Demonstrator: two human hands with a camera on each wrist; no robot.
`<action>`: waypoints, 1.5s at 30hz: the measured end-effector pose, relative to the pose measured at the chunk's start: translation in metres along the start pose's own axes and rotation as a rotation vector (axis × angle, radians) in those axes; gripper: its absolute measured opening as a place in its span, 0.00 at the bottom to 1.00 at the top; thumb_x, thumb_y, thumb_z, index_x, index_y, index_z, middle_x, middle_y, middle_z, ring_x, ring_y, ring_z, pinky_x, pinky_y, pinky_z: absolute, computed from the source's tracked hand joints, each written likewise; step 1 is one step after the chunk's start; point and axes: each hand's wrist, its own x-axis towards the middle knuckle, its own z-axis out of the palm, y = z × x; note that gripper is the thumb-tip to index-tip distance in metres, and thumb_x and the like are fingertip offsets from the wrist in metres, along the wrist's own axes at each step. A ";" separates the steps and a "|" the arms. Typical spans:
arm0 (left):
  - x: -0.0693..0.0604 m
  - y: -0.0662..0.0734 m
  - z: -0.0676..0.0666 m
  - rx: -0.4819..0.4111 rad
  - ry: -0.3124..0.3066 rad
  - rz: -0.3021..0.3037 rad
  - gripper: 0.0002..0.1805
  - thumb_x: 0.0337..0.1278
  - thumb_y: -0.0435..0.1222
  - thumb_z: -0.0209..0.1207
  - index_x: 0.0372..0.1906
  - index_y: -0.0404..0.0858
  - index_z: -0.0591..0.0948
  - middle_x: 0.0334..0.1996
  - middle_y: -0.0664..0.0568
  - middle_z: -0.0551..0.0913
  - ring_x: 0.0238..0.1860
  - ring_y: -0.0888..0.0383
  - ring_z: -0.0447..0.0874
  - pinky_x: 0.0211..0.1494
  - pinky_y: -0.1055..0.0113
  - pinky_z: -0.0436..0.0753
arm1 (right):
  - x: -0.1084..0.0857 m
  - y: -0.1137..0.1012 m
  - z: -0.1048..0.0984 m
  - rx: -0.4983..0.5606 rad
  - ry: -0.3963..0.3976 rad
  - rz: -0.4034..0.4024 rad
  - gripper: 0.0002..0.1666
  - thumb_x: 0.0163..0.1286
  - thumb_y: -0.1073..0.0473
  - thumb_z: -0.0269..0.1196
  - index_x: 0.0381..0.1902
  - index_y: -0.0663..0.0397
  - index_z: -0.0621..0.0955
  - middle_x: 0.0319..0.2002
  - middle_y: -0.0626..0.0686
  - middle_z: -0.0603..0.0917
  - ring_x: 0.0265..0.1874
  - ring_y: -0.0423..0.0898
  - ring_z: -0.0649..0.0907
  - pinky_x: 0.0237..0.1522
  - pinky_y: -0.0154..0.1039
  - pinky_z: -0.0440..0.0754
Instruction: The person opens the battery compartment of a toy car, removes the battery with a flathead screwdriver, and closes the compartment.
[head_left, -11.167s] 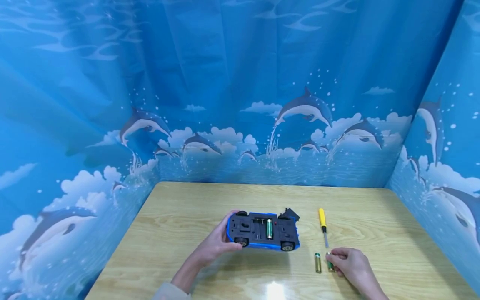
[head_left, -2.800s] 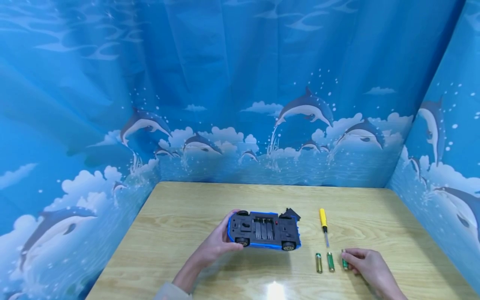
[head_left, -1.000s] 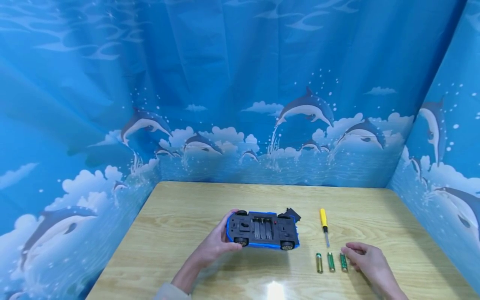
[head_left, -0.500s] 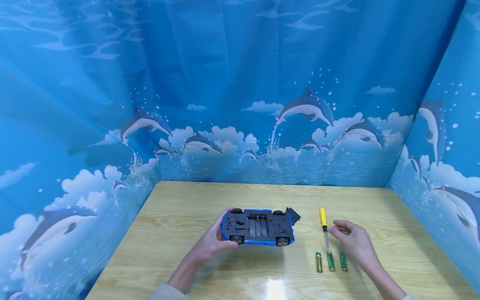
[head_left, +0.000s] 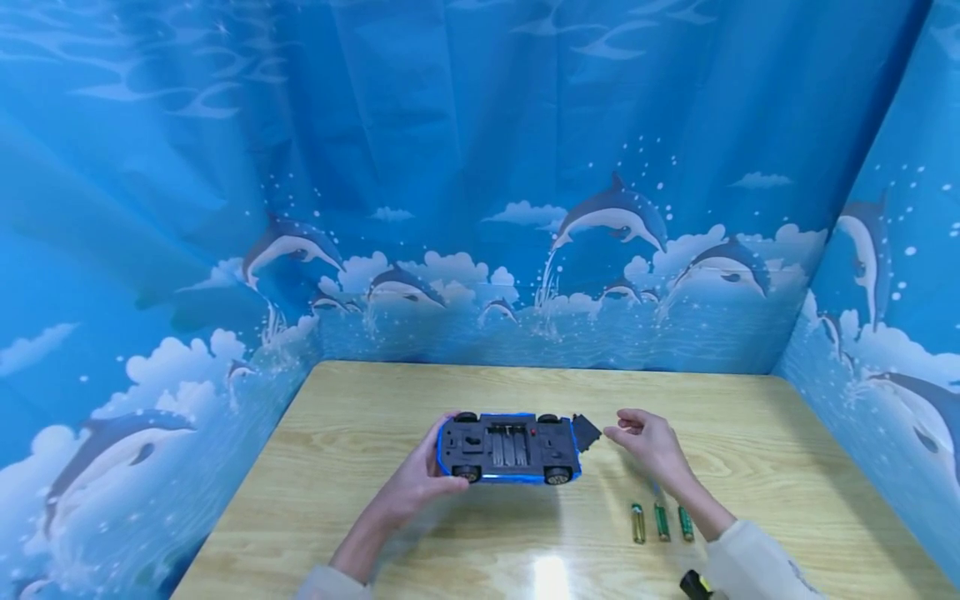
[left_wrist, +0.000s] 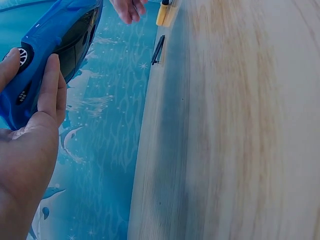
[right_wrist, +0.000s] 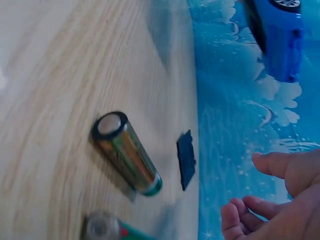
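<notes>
My left hand (head_left: 408, 492) grips one end of a blue toy car (head_left: 510, 450), its black underside turned up and the battery compartment bare. The left wrist view shows the car's blue body (left_wrist: 50, 35) raised above the table, between thumb and fingers. Just right of a black battery cover (head_left: 587, 433) hovers my right hand (head_left: 652, 446), thumb and fingers apart, holding nothing. The cover (right_wrist: 186, 160) lies on the tabletop. Side by side below that hand are a gold-and-green battery (head_left: 637, 523), a green battery (head_left: 662, 522) and another green battery (head_left: 686, 523), partly behind the forearm.
A screwdriver lies mostly hidden under my right hand in the head view; its yellow handle (left_wrist: 161, 15) shows in the left wrist view. The wooden table (head_left: 360, 400) ends at a blue dolphin-print curtain (head_left: 480, 250). A black-and-yellow object (head_left: 696, 585) sits by the right sleeve.
The last battery went from the car to the table beside the other two. My right hand released it and moved up and left to the cover. The car shifted slightly left.
</notes>
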 end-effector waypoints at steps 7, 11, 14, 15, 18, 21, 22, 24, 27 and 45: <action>0.001 0.001 -0.001 0.002 0.010 -0.012 0.56 0.53 0.19 0.64 0.83 0.41 0.47 0.74 0.30 0.60 0.59 0.43 0.79 0.60 0.56 0.86 | 0.016 -0.001 0.021 0.032 -0.019 0.029 0.35 0.69 0.58 0.69 0.65 0.80 0.73 0.58 0.75 0.79 0.52 0.65 0.82 0.56 0.58 0.84; 0.000 0.000 -0.001 -0.008 0.021 -0.023 0.57 0.52 0.19 0.64 0.83 0.42 0.48 0.74 0.31 0.59 0.59 0.43 0.79 0.60 0.57 0.86 | 0.020 0.001 0.030 0.067 -0.027 0.062 0.38 0.67 0.59 0.70 0.65 0.81 0.71 0.60 0.77 0.77 0.55 0.69 0.80 0.60 0.60 0.82; -0.001 0.000 -0.002 -0.017 0.021 -0.025 0.57 0.52 0.19 0.65 0.83 0.42 0.48 0.74 0.31 0.59 0.60 0.44 0.79 0.60 0.57 0.86 | 0.023 0.003 0.035 0.072 -0.031 0.078 0.40 0.66 0.59 0.70 0.66 0.81 0.70 0.61 0.78 0.76 0.58 0.71 0.78 0.63 0.62 0.80; -0.001 0.000 -0.002 -0.021 0.020 -0.025 0.57 0.52 0.19 0.65 0.83 0.42 0.48 0.74 0.31 0.59 0.60 0.44 0.79 0.60 0.57 0.86 | 0.024 0.004 0.037 0.069 -0.032 0.082 0.40 0.66 0.59 0.71 0.66 0.81 0.70 0.61 0.78 0.76 0.59 0.72 0.78 0.64 0.62 0.79; -0.001 0.000 -0.003 -0.025 0.011 -0.022 0.56 0.53 0.20 0.65 0.83 0.42 0.48 0.75 0.31 0.58 0.60 0.44 0.79 0.60 0.57 0.86 | 0.028 0.007 0.042 0.034 -0.029 0.080 0.41 0.64 0.59 0.72 0.66 0.81 0.71 0.61 0.78 0.76 0.61 0.72 0.76 0.66 0.63 0.76; 0.000 0.000 -0.003 -0.023 0.000 -0.012 0.55 0.55 0.20 0.65 0.83 0.41 0.48 0.75 0.30 0.58 0.61 0.44 0.78 0.61 0.57 0.86 | 0.031 0.007 0.046 -0.006 -0.022 0.085 0.41 0.63 0.58 0.73 0.65 0.79 0.72 0.63 0.76 0.76 0.63 0.71 0.75 0.67 0.62 0.75; 0.000 0.000 -0.004 -0.022 -0.004 -0.008 0.55 0.55 0.20 0.65 0.83 0.41 0.48 0.75 0.30 0.58 0.61 0.44 0.78 0.61 0.57 0.86 | 0.032 0.007 0.047 -0.017 -0.022 0.087 0.41 0.63 0.57 0.74 0.65 0.79 0.72 0.63 0.76 0.75 0.63 0.71 0.75 0.67 0.62 0.76; 0.000 0.000 -0.004 -0.021 -0.011 0.003 0.55 0.55 0.20 0.65 0.83 0.40 0.48 0.75 0.30 0.57 0.61 0.43 0.78 0.62 0.56 0.85 | 0.033 0.007 0.049 -0.040 -0.016 0.092 0.42 0.62 0.57 0.74 0.65 0.78 0.72 0.63 0.76 0.75 0.64 0.71 0.75 0.67 0.62 0.76; 0.001 -0.001 -0.004 -0.022 -0.015 0.008 0.54 0.55 0.20 0.64 0.83 0.40 0.48 0.75 0.29 0.57 0.62 0.43 0.78 0.62 0.56 0.85 | 0.033 0.004 0.051 -0.064 -0.011 0.105 0.43 0.60 0.57 0.75 0.66 0.78 0.73 0.64 0.75 0.75 0.64 0.71 0.75 0.67 0.62 0.76; 0.002 -0.002 -0.004 -0.020 -0.017 0.010 0.55 0.55 0.20 0.64 0.83 0.39 0.47 0.75 0.29 0.58 0.60 0.43 0.79 0.61 0.56 0.86 | 0.032 -0.004 0.063 -0.129 0.042 0.103 0.38 0.56 0.65 0.74 0.63 0.78 0.76 0.62 0.76 0.76 0.60 0.73 0.73 0.66 0.63 0.75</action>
